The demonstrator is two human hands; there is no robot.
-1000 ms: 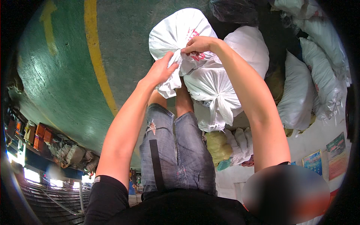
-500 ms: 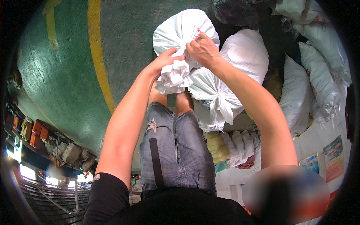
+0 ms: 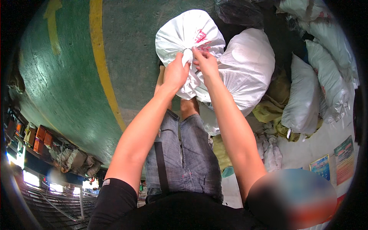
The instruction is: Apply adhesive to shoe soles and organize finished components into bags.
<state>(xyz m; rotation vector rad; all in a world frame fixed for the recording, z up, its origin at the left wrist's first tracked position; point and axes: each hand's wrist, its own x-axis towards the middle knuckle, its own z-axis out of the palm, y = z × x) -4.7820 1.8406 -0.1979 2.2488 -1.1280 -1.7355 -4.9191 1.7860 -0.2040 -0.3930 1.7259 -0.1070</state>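
A full white woven sack with red markings stands in front of me, its top drawn into folds around a twisted neck. My left hand is closed around that neck from the left, with thumb and fingers pressed on the white cloth. Beside it, my right hand has its fingers apart and partly bent. One of its fingertips touches the right side of the neck. The loose gathered end of the sack hangs toward my legs, partly hidden behind my left hand.
Against the first sack leans another full white sack. More white sacks stand along the wall at right, with yellowish sacks near them. A dark bag lies at the back. A yellow line crosses the green floor at left.
Both hands have come together at the sack's neck. My right hand has moved down from the red markings, and the bunched mouth is now twisted tighter and hangs lower.
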